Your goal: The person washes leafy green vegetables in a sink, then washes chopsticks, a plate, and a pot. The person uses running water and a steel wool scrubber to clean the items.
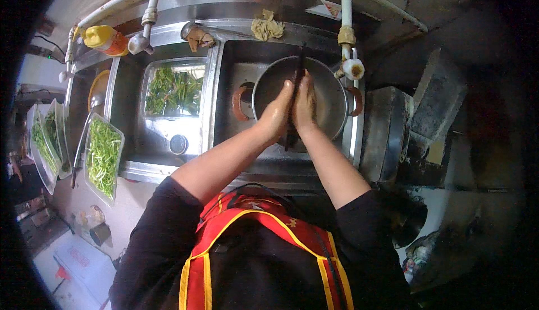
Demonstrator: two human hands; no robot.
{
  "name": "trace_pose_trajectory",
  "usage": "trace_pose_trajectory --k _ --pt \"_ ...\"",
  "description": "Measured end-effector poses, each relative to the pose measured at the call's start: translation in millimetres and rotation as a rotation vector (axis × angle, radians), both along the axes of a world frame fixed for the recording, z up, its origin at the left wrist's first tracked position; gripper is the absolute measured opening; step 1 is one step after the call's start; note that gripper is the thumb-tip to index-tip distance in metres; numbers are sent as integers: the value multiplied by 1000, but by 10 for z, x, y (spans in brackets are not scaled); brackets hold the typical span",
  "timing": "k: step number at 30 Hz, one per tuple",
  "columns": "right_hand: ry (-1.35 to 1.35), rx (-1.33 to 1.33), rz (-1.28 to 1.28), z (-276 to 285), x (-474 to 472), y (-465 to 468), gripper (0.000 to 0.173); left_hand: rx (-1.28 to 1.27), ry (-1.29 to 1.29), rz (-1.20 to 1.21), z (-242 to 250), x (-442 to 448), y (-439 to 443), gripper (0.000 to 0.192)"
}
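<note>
Between my left hand [277, 114] and my right hand [305, 106], palms pressed together, is a bundle of dark chopsticks [301, 59]. The far ends stick out past my fingertips, and the near ends [289, 142] show below my wrists. Both hands are above a round metal pot [328, 87] with brown loop handles [241, 101], which stands in the right-hand sink basin [236, 53]. My hands and forearms hide part of the pot's inside; how much water it holds I cannot tell.
In the middle basin sits a clear tub of leafy greens [174, 91], near a drain strainer [178, 144]. Cut greens [103, 154] fill a tray at left, beside a long-handled ladle [84, 141]. Behind are a yellow jug [103, 40], a crumpled cloth [268, 26] and a tap [353, 69].
</note>
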State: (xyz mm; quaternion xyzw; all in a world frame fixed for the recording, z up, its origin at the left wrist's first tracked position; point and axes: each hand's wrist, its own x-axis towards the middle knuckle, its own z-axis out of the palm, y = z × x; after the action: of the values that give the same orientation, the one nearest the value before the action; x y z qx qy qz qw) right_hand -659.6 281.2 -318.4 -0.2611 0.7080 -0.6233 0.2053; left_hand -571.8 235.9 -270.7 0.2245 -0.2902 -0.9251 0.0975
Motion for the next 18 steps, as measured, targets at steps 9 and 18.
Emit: trace_pose_trajectory --k 9,18 --pt "-123 614 -192 -1175 -785 688 52 209 -521 -218 -1552 -644 -57 65" --pt "-773 339 -414 -1316 -1199 -134 43 218 -443 155 -1880 -1226 -617 40"
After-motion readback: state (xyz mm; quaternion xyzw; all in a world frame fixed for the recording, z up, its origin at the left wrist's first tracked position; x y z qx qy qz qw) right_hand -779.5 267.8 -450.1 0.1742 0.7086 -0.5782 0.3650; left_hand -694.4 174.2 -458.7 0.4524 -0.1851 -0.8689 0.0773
